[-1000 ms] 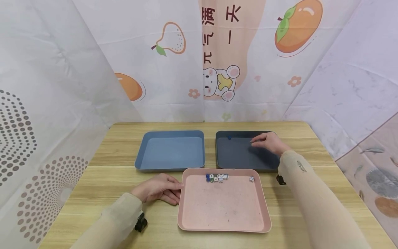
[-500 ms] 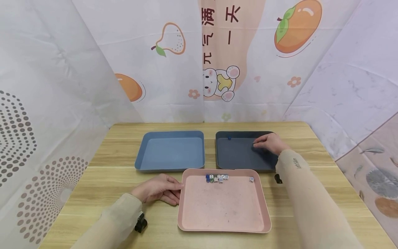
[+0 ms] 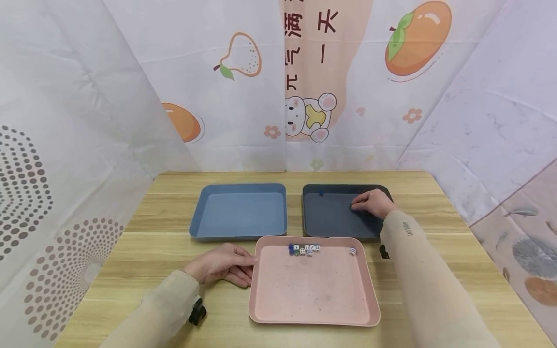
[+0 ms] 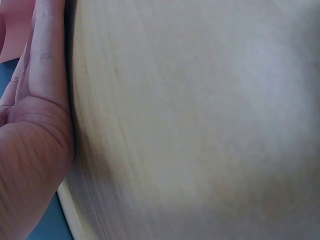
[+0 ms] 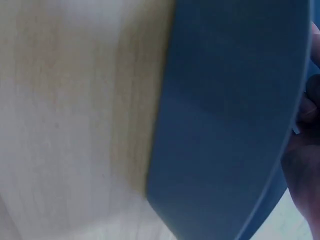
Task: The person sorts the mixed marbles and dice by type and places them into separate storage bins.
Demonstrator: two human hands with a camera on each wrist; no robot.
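Note:
My left hand (image 3: 221, 265) holds the left edge of a pink tray (image 3: 315, 318), thumb at the rim and fingers outside its wall; in the left wrist view straight fingers (image 4: 47, 55) lie along the tabletop. Over the dark navy tray (image 3: 326, 227), my right hand (image 3: 373, 202) pinches a small dark die (image 3: 350, 207), mostly hidden by the fingertips. One blue die (image 3: 321, 194) sits near that tray's back wall. White dice (image 3: 309, 253), two blue dice (image 3: 291, 249) and a green die (image 3: 297, 252) cluster at the pink tray's back; a single white die (image 3: 352, 251) lies at its right.
A lighter blue tray (image 3: 245, 215) stands at the back left, beside the navy one. All three trays are on a wooden table (image 3: 174, 198), with printed cloth (image 3: 243, 121) hanging behind. The navy tray's outer wall (image 5: 225, 120) fills much of the right wrist view.
My right hand has lowered slightly toward the navy tray's floor and drifted a little left. Its dark die now shows at the fingertips. The left hand and pink tray have stayed put.

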